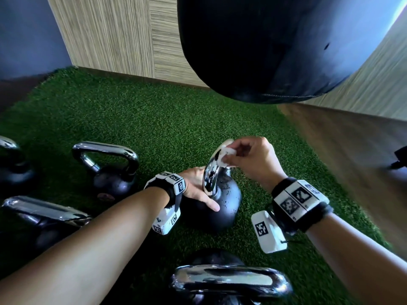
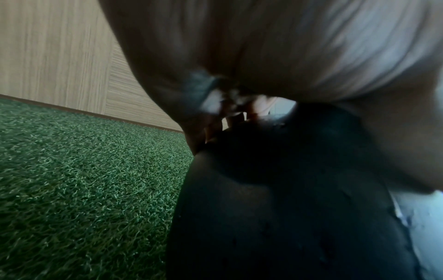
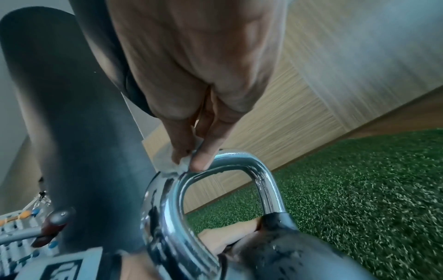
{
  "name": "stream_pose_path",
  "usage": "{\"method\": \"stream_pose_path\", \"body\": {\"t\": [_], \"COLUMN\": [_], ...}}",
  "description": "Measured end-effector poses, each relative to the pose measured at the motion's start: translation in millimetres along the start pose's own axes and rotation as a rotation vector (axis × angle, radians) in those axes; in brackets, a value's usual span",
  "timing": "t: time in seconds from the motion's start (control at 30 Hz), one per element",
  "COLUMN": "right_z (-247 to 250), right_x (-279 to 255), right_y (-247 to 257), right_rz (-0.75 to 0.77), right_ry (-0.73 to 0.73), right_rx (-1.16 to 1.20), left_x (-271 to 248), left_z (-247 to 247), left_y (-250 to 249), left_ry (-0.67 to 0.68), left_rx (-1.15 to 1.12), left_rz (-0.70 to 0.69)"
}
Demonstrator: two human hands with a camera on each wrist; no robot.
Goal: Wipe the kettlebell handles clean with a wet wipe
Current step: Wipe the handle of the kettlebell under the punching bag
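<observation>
Pinching a white wipe (image 1: 224,156) against the top bend of the chrome handle (image 1: 210,175), right hand (image 1: 253,160) has thumb and fingers curled closed on it; right wrist view shows the fingertips (image 3: 200,161) pressing the wipe (image 3: 172,164) onto the handle (image 3: 239,161) at its upper corner. Handle belongs to a black kettlebell (image 1: 220,203) standing on the turf (image 1: 154,124), roughly mid-turf, handle tilted slightly toward the left. Left hand (image 1: 198,188) rests on the bell's body with fingers laid out straight, steadying it at the base of the handle; not wrapped round anything. Left wrist view is mostly palm (image 2: 263,47) and the dark body (image 2: 287,208), blurred.

Other kettlebells around it, all black with chrome handles: one (image 1: 112,172) just left, one (image 1: 13,159) at the turf's left edge, one (image 1: 44,221) near the left forearm, one (image 1: 229,280) at the near edge, cut off by the frame. A black punch bag (image 1: 275,45) hangs above the far right of the turf. Striped beige wall panels (image 1: 114,34) run along the far edge; wood floor (image 1: 352,146) borders the right edge. Both wrists carry straps with white marker blocks (image 1: 299,199).
</observation>
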State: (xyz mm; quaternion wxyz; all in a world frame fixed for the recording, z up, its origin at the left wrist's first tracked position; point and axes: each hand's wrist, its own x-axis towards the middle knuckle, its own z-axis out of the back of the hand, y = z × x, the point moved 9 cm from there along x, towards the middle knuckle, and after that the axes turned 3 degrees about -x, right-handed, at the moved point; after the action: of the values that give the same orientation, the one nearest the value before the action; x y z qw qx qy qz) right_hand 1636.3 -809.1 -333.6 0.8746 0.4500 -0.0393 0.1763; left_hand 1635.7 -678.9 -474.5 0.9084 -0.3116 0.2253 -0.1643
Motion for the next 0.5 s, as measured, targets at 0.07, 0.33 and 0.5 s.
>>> {"method": "stream_pose_path", "body": {"t": [0.07,0.33,0.5], "right_z": [-9.0,-25.0,-46.4], "right_x": [-6.8,-16.9,-28.9], "right_y": [-5.4,-17.4,-30.9], "right_rz": [-0.011,-0.070,-0.079], "right_ry": [0.040,0.103,0.233], "right_rx": [-0.026,0.085,-0.059], "left_x": [1.8,2.7,-7.7], "left_z": [4.7,4.5,-0.6], "left_y": [4.1,0.9,-2.8], "left_ry": [-0.027,-0.002,-0.021], "left_rx": [0.006,0.128,0.187], "left_rz": [0.026,0.049,0.022]}}
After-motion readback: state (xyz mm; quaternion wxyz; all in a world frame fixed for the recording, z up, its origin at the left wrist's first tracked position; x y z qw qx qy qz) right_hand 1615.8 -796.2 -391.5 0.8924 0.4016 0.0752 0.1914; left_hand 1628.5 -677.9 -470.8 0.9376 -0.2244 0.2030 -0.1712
